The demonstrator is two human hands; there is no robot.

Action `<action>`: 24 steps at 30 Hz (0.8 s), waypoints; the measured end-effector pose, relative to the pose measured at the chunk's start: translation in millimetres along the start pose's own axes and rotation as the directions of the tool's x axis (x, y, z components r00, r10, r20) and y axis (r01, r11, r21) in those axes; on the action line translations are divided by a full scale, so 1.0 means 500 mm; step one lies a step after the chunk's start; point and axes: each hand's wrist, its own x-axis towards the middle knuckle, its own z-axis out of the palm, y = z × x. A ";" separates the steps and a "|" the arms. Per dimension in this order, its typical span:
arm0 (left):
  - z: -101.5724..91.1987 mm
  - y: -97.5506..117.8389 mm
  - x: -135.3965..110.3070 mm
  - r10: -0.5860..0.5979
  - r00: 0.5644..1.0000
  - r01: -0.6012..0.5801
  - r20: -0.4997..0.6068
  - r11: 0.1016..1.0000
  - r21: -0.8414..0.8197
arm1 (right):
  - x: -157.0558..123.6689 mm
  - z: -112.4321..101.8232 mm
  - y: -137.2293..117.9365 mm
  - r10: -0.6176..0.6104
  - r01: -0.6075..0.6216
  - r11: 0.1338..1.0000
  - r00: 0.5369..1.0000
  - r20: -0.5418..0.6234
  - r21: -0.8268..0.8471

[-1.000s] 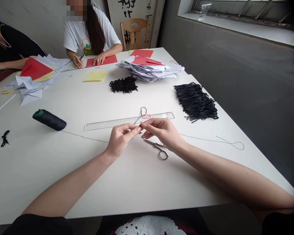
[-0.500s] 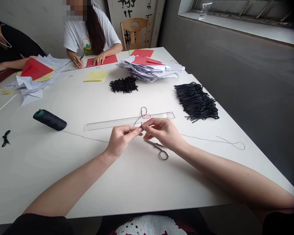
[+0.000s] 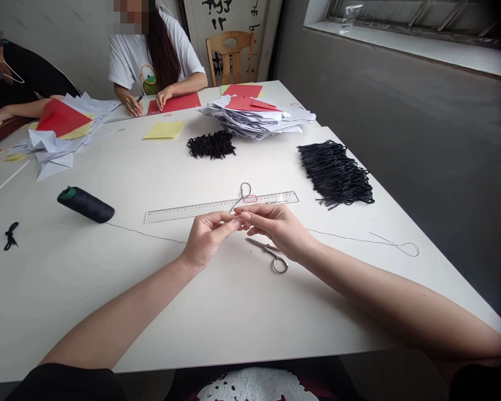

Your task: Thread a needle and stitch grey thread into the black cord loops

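My left hand (image 3: 211, 234) and my right hand (image 3: 273, 225) meet fingertip to fingertip over the table, both pinched on a dark cord (image 3: 246, 190). The cord's loop sticks out beyond the fingers, above a clear ruler (image 3: 183, 209); its other end is hidden in the fingers. Just below my right hand lie metal scissors (image 3: 271, 254). To the left, a spool of black thread (image 3: 86, 204) rests on its side, its thread running toward my left hand. Thin thread (image 3: 394, 243) also trails out to the right of my right wrist, ending in a loop.
Bundles of black looped cords (image 3: 336, 174) and a smaller black bundle (image 3: 211, 145) lie farther back. Behind them is a stack of papers (image 3: 254, 120). Across the table one person (image 3: 158, 61) holds a pen over red paper (image 3: 179, 104); another person (image 3: 33, 69) sits at far left.
My right fingers have shifted slightly, the index finger now reaching farther left over my left fingertips. The cord's loop stays in nearly the same place.
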 end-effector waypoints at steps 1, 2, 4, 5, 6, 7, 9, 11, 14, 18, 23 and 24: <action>0.000 -0.001 0.000 0.005 1.000 -0.005 0.009 1.000 -0.006 | 0.000 0.000 0.002 0.002 -0.001 1.000 1.000 -0.007 0.011; 0.001 -0.001 0.000 0.009 1.000 -0.009 0.018 1.000 -0.008 | 0.000 0.000 0.003 -0.001 0.002 1.000 1.000 -0.017 0.016; 0.001 0.000 -0.001 0.005 1.000 -0.005 0.024 1.000 0.008 | 0.000 0.001 0.006 -0.011 0.012 1.000 0.999 -0.033 0.017; 0.002 0.000 -0.001 -0.003 1.000 0.003 0.021 1.000 0.022 | 0.000 0.002 0.006 -0.019 0.020 1.000 0.999 -0.037 0.022; 0.002 0.001 -0.002 -0.014 1.000 0.013 0.018 0.999 0.032 | 0.001 0.003 0.007 -0.026 0.027 0.999 0.999 -0.038 0.038; 0.001 0.002 -0.002 -0.027 1.000 0.027 0.014 0.999 0.038 | 0.001 0.003 0.006 -0.030 0.033 0.997 0.999 -0.037 0.070; -0.001 0.003 -0.002 -0.067 0.998 0.067 0.009 0.997 0.033 | 0.005 0.002 0.002 -0.035 0.042 0.987 0.999 -0.042 0.157; -0.005 0.004 -0.001 -0.115 0.993 0.115 0.008 0.993 0.003 | 0.013 -0.006 -0.007 -0.035 0.052 0.975 0.996 -0.079 0.214; -0.014 0.008 0.005 -0.171 0.985 0.170 -0.016 0.984 -0.052 | 0.034 -0.034 -0.030 -0.088 0.125 0.975 0.977 -0.196 0.184; -0.029 0.019 0.019 -0.206 0.978 0.201 -0.034 0.974 -0.101 | 0.069 -0.090 -0.076 -0.248 0.310 0.943 0.899 -0.361 0.124; -0.057 0.049 0.029 -0.223 0.974 0.222 0.028 0.975 0.032 | 0.113 -0.163 -0.149 -0.303 0.429 0.899 0.754 -0.583 0.087; -0.065 0.059 0.029 -0.225 0.973 0.218 0.054 0.970 0.106 | 0.122 -0.180 -0.161 -0.311 0.435 0.898 0.728 -0.610 0.061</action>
